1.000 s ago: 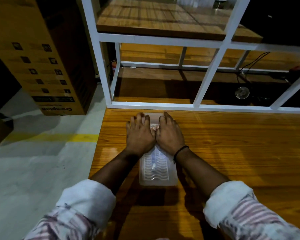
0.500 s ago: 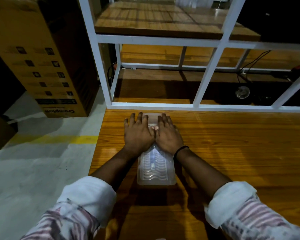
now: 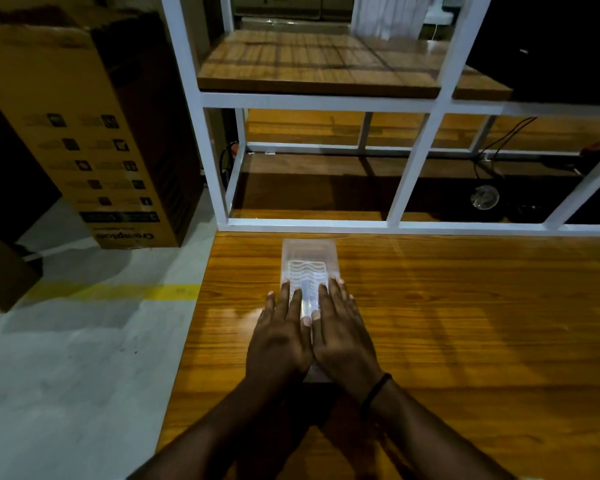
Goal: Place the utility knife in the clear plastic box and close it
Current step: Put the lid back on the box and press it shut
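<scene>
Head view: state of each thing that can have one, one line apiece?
Clear plastic box: lid down, flat on the table.
Utility knife: inside the box, faintly visible through the lid.
Left hand: flat, palm pressing the lid.
Right hand: flat, palm pressing the lid.

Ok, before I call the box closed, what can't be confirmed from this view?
- Near end of the clear plastic box: covered by the left hand and right hand, so the lid seam there is unseen.
- Utility knife: only a blurred shape through the ribbed lid.
- Any latch: too dim to tell.
</scene>
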A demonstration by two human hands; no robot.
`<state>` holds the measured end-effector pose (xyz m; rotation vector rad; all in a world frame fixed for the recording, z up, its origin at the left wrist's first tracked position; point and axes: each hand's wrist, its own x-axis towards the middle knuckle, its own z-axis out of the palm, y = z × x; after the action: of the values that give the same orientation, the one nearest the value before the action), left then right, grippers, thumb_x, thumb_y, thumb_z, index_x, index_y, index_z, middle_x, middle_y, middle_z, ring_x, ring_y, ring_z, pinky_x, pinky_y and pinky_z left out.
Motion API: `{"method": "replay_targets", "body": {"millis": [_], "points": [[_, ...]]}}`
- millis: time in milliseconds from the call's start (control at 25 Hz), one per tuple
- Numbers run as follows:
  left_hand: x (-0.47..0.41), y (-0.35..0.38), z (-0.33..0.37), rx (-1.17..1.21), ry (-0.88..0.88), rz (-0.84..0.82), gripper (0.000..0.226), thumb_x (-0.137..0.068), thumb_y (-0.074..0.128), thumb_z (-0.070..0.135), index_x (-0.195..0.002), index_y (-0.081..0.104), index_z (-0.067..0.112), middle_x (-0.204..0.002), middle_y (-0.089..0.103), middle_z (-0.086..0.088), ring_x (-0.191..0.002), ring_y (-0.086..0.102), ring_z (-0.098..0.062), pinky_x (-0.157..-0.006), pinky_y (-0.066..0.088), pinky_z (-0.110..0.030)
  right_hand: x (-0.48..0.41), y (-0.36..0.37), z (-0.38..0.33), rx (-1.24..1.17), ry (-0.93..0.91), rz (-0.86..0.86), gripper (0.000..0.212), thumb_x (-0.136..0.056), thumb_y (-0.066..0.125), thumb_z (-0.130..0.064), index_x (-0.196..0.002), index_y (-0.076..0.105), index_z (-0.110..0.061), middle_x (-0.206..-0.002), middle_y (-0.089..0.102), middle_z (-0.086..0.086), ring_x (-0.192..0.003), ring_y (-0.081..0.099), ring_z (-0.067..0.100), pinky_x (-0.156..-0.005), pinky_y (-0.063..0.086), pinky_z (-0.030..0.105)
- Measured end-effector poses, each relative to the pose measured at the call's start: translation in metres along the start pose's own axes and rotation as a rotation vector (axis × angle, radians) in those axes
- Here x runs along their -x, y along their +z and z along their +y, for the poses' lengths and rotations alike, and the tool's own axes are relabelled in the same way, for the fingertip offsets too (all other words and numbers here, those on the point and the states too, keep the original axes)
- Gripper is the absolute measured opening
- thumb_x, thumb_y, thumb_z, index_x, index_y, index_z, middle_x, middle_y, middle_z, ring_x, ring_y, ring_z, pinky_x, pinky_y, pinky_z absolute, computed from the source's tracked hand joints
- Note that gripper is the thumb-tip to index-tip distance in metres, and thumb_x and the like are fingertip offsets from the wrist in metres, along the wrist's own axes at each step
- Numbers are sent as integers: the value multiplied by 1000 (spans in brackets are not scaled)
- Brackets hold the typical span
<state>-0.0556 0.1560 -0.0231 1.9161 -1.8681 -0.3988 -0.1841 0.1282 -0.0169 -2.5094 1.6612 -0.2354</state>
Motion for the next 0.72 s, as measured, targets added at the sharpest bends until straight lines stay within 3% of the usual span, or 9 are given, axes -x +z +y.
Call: {"method": "replay_targets", "body": {"millis": [120, 240, 480, 600, 720], "points": [[-1, 0, 3, 53, -23, 51, 56, -107, 39, 31, -159, 29, 14, -170, 14, -7, -159, 6, -28, -128, 16, -40, -3, 4, 3, 133, -5, -68, 60, -104, -2, -35, -154, -10, -3, -161, -20, 21, -149, -25, 31, -121, -7, 37], [1, -1, 3, 56, -18, 57, 56, -106, 40, 31, -159, 30, 15, -170, 15, -7, -159, 7, -28, -127, 18, -41, -5, 11, 5, 119, -21, -34, 61, -104, -2, -36, -154, -7, -1, -162, -15, 22, -150, -22, 31, -122, -4, 36], [-3, 3, 1, 1, -32, 31, 59, -106, 34, 38, -161, 25, 18, -171, 13, -5, -159, 5, -28, -128, 14, -40, -6, 14, 5, -279, 28, 194, 61, -99, 27, -37, -151, 34, -5, -162, 22, 16, -153, 12, 25, -124, 16, 37], [-9, 3, -3, -33, -60, -23, 60, -104, 30, 45, -159, 27, 22, -171, 16, -3, -158, 9, -31, -128, 14, -42, -7, 15, 5, -272, 36, 157, 65, -96, 24, -43, -150, 39, -9, -162, 27, 11, -152, 16, 22, -123, 15, 32], [-25, -4, -3, -210, -19, 11, 51, -99, 31, 47, -142, 47, 24, -155, 44, -7, -145, 35, -33, -120, 30, -45, -22, 8, 8, -121, 58, 189, 54, -96, 28, -38, -137, 52, -13, -147, 49, 12, -139, 40, 29, -119, 26, 40]]}}
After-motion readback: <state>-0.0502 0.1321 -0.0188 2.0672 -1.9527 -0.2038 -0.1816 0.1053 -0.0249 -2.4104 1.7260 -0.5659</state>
